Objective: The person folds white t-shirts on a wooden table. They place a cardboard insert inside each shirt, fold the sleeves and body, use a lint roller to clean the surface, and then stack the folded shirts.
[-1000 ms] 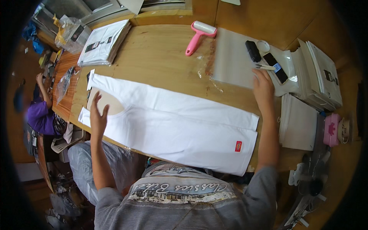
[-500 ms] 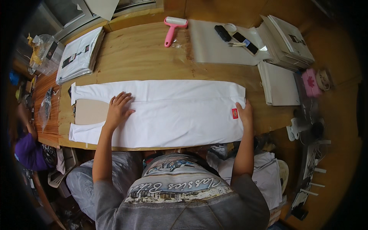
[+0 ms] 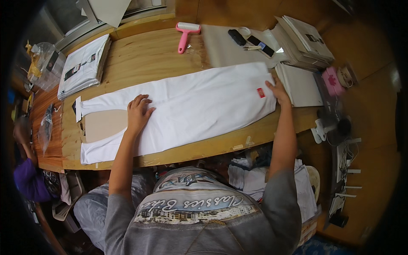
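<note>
Garment: a pair of white trousers [image 3: 187, 110] is lying flat and stretched along the wooden desk [image 3: 144, 55], waist end toward the person's right, the two legs running out to the left.
Left hand: the left hand [image 3: 138, 112] is pressing palm-down on the cloth near where the legs divide, fingers spread open and flat, gripping nothing.
Right hand: the right hand [image 3: 278, 91] is resting on the waist end beside a small red label [image 3: 260, 92]; its fingers are lying on the cloth edge, and whether they are pinching it cannot be told.
Insert: a tan cardboard sheet [image 3: 104, 124] is showing in the gap between the two legs at the left end.
How it is likely handling: judging by the way it is draping, the cloth is light, soft and limp, sliding easily on the smooth wood and creasing if pulled from one point only.
Where to take hold: the waistband and the leg hems look like the firmest edges; taking both corners of an edge at once should be keeping the fabric flat.
Around: a pink lint roller [image 3: 185, 35] is lying well beyond the trousers, a stack of folded white garments [image 3: 83, 68] is sitting at the far left, and flat bundles [image 3: 304, 42] are piled at the far right.
</note>
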`<state>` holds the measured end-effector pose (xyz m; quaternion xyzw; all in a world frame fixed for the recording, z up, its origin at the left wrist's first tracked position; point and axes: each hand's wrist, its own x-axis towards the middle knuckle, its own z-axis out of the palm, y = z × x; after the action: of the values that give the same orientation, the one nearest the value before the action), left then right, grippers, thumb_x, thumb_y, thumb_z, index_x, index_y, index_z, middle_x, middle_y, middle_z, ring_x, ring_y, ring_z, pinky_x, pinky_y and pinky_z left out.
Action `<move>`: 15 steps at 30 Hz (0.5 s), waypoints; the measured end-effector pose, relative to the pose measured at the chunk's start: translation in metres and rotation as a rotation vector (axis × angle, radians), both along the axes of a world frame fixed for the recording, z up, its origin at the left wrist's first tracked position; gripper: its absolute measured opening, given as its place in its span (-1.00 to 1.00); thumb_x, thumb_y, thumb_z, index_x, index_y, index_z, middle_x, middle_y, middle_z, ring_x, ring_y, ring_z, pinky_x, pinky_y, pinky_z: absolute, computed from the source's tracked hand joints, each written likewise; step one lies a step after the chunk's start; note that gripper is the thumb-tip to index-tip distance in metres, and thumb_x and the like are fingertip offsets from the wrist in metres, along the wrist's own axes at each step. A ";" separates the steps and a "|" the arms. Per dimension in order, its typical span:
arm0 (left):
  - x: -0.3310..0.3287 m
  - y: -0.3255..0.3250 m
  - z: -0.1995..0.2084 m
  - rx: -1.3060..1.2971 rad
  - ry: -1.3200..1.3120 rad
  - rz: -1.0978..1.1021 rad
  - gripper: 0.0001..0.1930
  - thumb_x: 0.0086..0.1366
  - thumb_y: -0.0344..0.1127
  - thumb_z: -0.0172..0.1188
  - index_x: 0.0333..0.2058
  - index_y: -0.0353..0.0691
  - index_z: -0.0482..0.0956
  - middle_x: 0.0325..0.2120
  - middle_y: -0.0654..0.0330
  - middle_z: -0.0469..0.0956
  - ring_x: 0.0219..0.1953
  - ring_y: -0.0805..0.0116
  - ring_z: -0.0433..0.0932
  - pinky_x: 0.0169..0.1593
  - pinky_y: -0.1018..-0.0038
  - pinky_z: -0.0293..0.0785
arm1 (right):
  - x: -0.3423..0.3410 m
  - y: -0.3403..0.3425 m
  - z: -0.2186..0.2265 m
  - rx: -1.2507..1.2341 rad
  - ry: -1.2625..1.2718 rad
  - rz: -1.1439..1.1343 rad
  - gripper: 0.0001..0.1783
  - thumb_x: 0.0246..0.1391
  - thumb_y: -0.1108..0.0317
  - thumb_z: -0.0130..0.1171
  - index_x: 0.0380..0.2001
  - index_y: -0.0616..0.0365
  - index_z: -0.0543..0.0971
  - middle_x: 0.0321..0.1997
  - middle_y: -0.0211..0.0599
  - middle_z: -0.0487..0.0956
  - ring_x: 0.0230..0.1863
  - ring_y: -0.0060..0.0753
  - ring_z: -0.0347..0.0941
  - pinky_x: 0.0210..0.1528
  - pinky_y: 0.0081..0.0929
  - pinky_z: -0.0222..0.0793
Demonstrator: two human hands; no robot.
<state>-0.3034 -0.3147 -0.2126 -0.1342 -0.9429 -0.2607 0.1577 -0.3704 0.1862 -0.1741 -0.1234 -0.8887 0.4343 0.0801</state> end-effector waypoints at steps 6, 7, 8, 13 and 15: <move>0.002 -0.004 -0.003 0.009 0.022 0.001 -0.74 -0.09 -0.30 0.20 -0.36 -0.17 0.45 -0.16 0.25 0.38 -0.01 0.26 0.25 0.00 0.28 0.08 | 0.048 0.030 -0.021 -0.476 -0.121 0.524 -0.26 -0.21 0.52 0.19 0.09 0.05 0.13 0.11 -0.22 0.16 0.03 -0.43 0.17 0.01 -0.49 0.14; 0.001 -0.002 -0.003 0.009 0.015 0.005 -0.74 -0.09 -0.30 0.20 -0.36 -0.18 0.45 -0.16 0.25 0.38 -0.01 0.26 0.26 0.00 0.29 0.09 | 0.048 0.033 -0.020 -0.399 -0.109 0.526 -0.27 -0.22 0.54 0.19 0.08 0.06 0.14 0.11 -0.23 0.17 0.01 -0.45 0.18 -0.01 -0.52 0.17; 0.002 -0.003 -0.003 -0.002 0.021 0.006 -0.74 -0.10 -0.31 0.20 -0.36 -0.18 0.45 -0.16 0.25 0.38 -0.02 0.26 0.26 0.00 0.29 0.09 | 0.049 0.032 -0.012 -0.328 -0.097 0.533 -0.28 -0.23 0.56 0.18 0.06 0.07 0.16 0.10 -0.25 0.17 -0.01 -0.47 0.20 -0.04 -0.54 0.19; 0.003 -0.004 -0.003 -0.018 0.012 -0.003 -0.74 -0.10 -0.31 0.20 -0.36 -0.18 0.45 -0.16 0.25 0.38 -0.02 0.26 0.26 0.00 0.30 0.09 | 0.062 0.035 -0.006 -0.316 -0.242 0.338 -0.39 -0.24 0.61 0.14 -0.02 0.08 0.27 -0.11 -0.34 0.33 -0.15 -0.48 0.29 -0.14 -0.63 0.23; 0.001 -0.003 -0.003 -0.025 0.015 -0.004 -0.74 -0.10 -0.30 0.20 -0.36 -0.18 0.45 -0.16 0.25 0.38 -0.02 0.26 0.26 0.00 0.31 0.09 | 0.069 0.039 -0.016 -0.187 -0.497 0.261 -0.43 -0.22 0.63 0.11 -0.05 0.05 0.30 -0.34 -0.39 0.45 -0.24 -0.45 0.34 -0.21 -0.61 0.26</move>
<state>-0.3025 -0.3178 -0.2152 -0.1400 -0.9447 -0.2482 0.1624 -0.3014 0.2249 -0.1899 -0.1174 -0.8455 0.4774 -0.2085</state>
